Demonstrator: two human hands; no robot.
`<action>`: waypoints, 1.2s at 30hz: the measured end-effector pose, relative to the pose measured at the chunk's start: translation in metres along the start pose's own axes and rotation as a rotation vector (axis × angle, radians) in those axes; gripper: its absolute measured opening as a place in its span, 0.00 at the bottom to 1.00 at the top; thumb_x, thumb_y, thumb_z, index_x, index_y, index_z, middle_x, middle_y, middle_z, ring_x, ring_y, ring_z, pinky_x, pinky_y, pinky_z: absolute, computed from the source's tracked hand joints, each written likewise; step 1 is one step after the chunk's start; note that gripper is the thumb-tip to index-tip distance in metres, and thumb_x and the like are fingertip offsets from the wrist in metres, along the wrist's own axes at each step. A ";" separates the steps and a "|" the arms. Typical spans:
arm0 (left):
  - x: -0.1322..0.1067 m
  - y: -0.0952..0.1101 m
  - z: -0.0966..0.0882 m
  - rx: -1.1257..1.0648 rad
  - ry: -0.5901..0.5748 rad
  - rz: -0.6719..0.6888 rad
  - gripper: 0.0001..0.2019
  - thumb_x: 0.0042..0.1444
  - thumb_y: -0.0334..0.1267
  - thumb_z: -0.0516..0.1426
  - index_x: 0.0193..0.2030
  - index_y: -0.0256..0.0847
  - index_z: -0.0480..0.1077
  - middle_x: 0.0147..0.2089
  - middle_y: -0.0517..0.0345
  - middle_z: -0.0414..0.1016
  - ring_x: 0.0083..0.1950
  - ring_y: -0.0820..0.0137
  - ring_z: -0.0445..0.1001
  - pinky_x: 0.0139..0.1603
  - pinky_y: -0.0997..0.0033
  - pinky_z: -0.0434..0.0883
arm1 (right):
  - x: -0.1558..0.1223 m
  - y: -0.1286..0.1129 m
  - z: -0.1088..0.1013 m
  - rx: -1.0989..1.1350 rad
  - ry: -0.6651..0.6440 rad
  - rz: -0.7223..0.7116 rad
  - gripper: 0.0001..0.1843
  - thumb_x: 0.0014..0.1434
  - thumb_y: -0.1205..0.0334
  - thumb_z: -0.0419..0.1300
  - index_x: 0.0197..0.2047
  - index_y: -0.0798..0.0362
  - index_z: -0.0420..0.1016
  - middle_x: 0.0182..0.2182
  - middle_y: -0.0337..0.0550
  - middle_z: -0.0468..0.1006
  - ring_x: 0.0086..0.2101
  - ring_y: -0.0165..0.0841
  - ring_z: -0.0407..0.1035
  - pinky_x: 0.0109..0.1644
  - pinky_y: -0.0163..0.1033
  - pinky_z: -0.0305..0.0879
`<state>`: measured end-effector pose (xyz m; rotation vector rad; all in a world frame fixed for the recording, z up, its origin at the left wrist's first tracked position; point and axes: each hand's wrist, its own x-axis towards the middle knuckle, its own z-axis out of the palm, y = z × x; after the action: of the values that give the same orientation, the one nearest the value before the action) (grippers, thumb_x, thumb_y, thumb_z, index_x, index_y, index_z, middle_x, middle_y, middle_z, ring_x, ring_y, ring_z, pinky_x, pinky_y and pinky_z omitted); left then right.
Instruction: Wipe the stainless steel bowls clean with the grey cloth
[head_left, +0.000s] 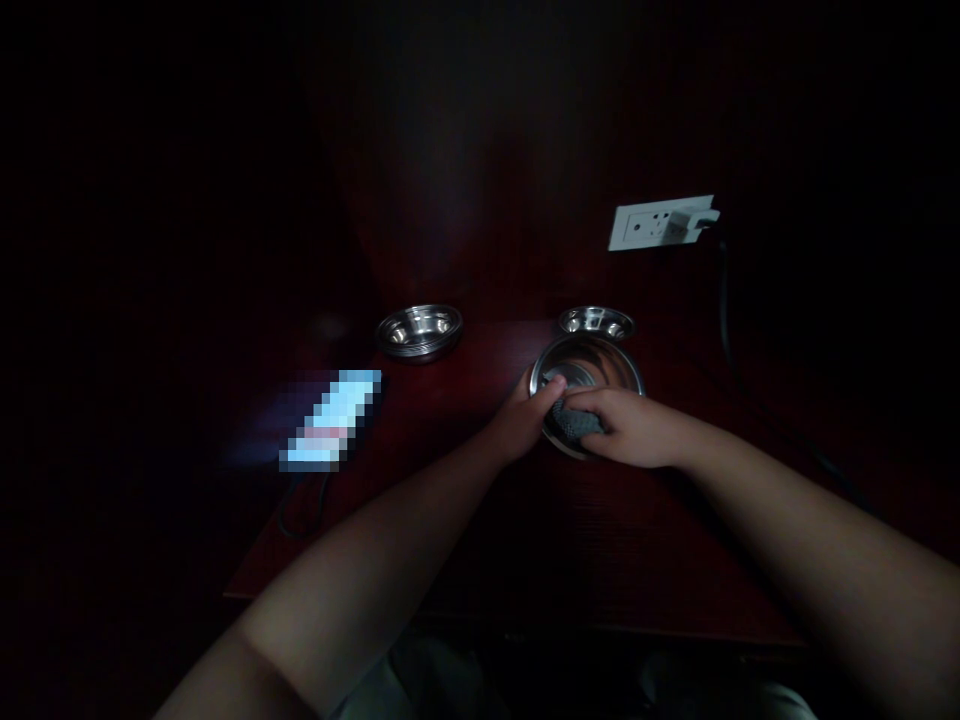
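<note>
Tilted toward me above the dark red table is a shiny metal bowl (620, 362). My left hand (523, 418) grips its left rim, with the thumb over the edge. Inside the bowl, my right hand (628, 425) is closed on a dark grey-green textured cloth (576, 420), pressed against the inner wall. The fingertips of my right hand are partly hidden by the cloth and the bowl. Just behind this bowl stands another metal bowl (598, 320). Farther left sits a stack of several metal bowls (418, 335).
A lit phone with a blurred screen (335, 420) rests at the left, a thin cord (300, 530) below it. On the wall at the right is a white socket plate (649, 224) with a plug and a dark cable (724, 310) hanging down. The table's front edge (637, 630) runs near me. The surroundings are very dark.
</note>
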<state>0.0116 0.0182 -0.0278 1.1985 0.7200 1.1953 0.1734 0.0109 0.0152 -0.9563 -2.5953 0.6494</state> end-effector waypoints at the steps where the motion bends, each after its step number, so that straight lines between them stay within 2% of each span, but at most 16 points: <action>1: 0.000 0.000 0.000 0.000 0.002 -0.002 0.23 0.54 0.49 0.58 0.51 0.35 0.68 0.56 0.45 0.71 0.57 0.57 0.68 0.61 0.55 0.61 | 0.000 0.000 0.000 0.000 -0.002 0.003 0.11 0.48 0.71 0.54 0.36 0.54 0.72 0.38 0.45 0.76 0.40 0.37 0.69 0.49 0.42 0.63; 8: -0.002 0.002 0.000 -0.011 0.008 -0.026 0.22 0.54 0.48 0.58 0.51 0.35 0.67 0.58 0.44 0.69 0.58 0.57 0.68 0.61 0.55 0.62 | 0.000 0.000 0.000 0.010 -0.002 0.002 0.11 0.48 0.71 0.54 0.36 0.53 0.71 0.40 0.45 0.76 0.41 0.37 0.69 0.51 0.42 0.63; 16: -0.001 0.001 0.001 0.003 0.013 0.001 0.23 0.54 0.48 0.58 0.53 0.35 0.66 0.53 0.45 0.72 0.55 0.58 0.69 0.60 0.54 0.62 | 0.000 0.000 0.000 0.011 -0.001 0.006 0.11 0.48 0.70 0.54 0.36 0.53 0.72 0.39 0.45 0.76 0.40 0.37 0.70 0.49 0.43 0.64; 23: -0.002 0.002 0.001 0.005 0.018 -0.001 0.22 0.54 0.48 0.58 0.50 0.36 0.68 0.54 0.45 0.72 0.56 0.57 0.69 0.61 0.55 0.61 | 0.000 -0.001 0.000 -0.011 0.002 0.014 0.11 0.48 0.70 0.54 0.36 0.53 0.72 0.39 0.45 0.76 0.40 0.38 0.70 0.50 0.42 0.64; 36: 0.001 -0.004 -0.003 0.011 0.004 -0.002 0.23 0.54 0.49 0.58 0.52 0.37 0.68 0.56 0.46 0.72 0.57 0.58 0.69 0.61 0.56 0.61 | 0.000 -0.003 -0.001 -0.005 -0.004 0.006 0.10 0.48 0.70 0.54 0.35 0.54 0.72 0.38 0.45 0.76 0.40 0.37 0.70 0.49 0.42 0.64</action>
<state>0.0106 0.0203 -0.0322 1.2045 0.7314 1.1937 0.1722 0.0090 0.0179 -0.9656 -2.5993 0.6477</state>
